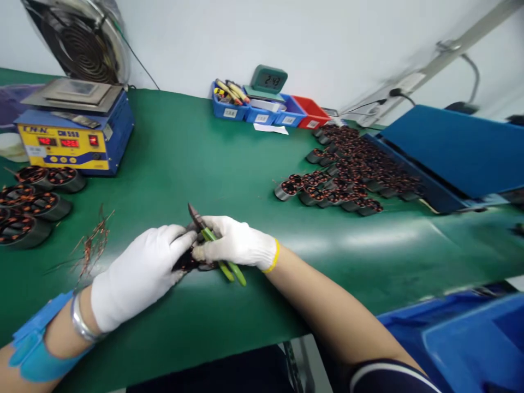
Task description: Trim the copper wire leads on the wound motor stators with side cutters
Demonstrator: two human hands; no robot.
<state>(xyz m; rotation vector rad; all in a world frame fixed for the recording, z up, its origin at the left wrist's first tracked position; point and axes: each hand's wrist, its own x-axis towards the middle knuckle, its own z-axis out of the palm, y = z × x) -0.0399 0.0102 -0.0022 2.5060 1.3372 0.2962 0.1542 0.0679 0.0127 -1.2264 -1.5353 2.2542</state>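
My left hand (149, 267), in a white glove, is closed around a small dark part with copper windings (187, 262) near the front of the green table. At its right side my right hand (233, 240), in a white glove with a yellow cuff, holds green-handled cutters (237, 273). The cutter's dark tip points up and left, away from the part. Fingers of both hands touch or nearly touch over the part and hide much of it. Loose copper wire scraps (93, 245) lie left of my left hand.
Wound cores (45, 204) stand at the left below a yellow-blue device (69, 142). Many more cores (347, 169) fill the right, beside a blue case (454, 147). Small bins (231, 112) and a clock (269, 80) line the back; blue crates (475, 344) sit lower right.
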